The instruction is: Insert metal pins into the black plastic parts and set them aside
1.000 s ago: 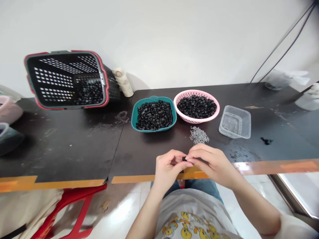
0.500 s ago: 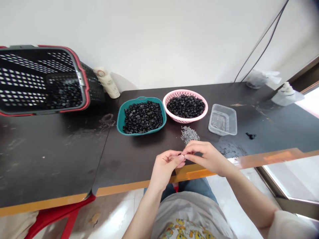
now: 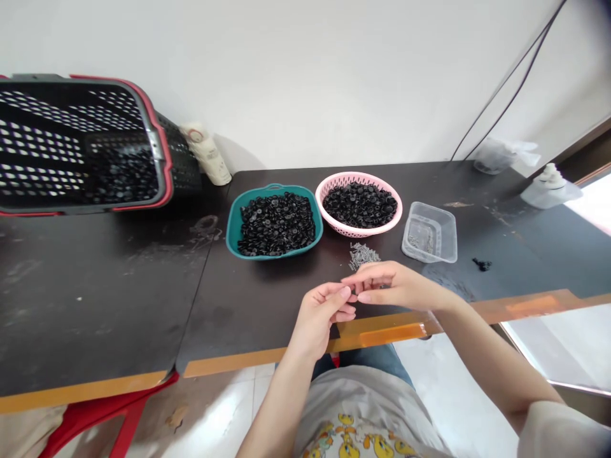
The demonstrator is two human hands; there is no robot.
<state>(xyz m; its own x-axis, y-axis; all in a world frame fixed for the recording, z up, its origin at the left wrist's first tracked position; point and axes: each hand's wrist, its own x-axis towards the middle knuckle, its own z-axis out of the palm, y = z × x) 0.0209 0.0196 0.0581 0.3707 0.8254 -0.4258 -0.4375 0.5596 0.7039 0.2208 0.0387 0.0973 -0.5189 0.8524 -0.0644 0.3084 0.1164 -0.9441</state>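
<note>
Over the table's front edge, my left hand [image 3: 323,313] is closed in a pinch, thumb against the fingers. Whatever it grips is too small or too covered to make out. My right hand [image 3: 397,286] meets its fingertips from the right, with thumb and forefinger spread apart and nothing visible between them. Just beyond the right hand lies a loose pile of small grey metal pins [image 3: 363,254], partly covered by that hand. Behind the pins stands a pink basket [image 3: 329,222] of small black ring-like parts [image 3: 361,205]. To its left, a teal basket [image 3: 232,236] holds black round parts [image 3: 277,224].
A clear plastic tub [image 3: 445,245] with a few pins stands right of the pink basket. Some black bits [image 3: 482,264] lie farther right. A large dark crate [image 3: 165,152] lies on its side at left, beside a cream bottle [image 3: 210,156]. Orange tape [image 3: 229,361] lines the table edge.
My right thumb and forefinger have parted from their pinch at the left fingertips and spread. My left hand keeps its pinch in nearly the same place. The view has shifted slightly.
</note>
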